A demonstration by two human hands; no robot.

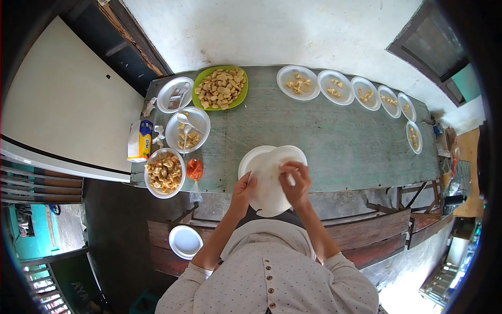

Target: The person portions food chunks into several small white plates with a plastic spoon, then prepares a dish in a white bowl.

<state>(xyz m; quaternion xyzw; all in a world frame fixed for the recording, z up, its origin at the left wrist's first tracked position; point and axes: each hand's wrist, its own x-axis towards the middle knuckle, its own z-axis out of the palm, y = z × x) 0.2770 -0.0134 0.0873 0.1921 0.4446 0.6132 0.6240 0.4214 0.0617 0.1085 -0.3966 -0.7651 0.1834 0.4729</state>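
Note:
Just beyond my lap, at the table's near edge, my left hand (243,191) grips the left rim of a white plate (267,199), thumb on top. The plate is tilted and slightly smeared by motion. My right hand (296,184) is over its right side, fingers curled in and closed; whether something thin is pinched there is hidden. Behind it, another white plate (248,158) partly shows, overlapped by the held one. To the left, a small plastic bag of orange-red sauce (195,170) lies beside a white bowl of brown fried pieces (164,174).
A green plate (243,98) heaped with pale chips stands at the back. Left of it are a white plate with packets (165,98), a bowl with spoons (202,119) and a tissue pack (140,141). Several plates with small portions (298,95) curve rightwards. A white bowl (185,242) rests on the bench (361,227).

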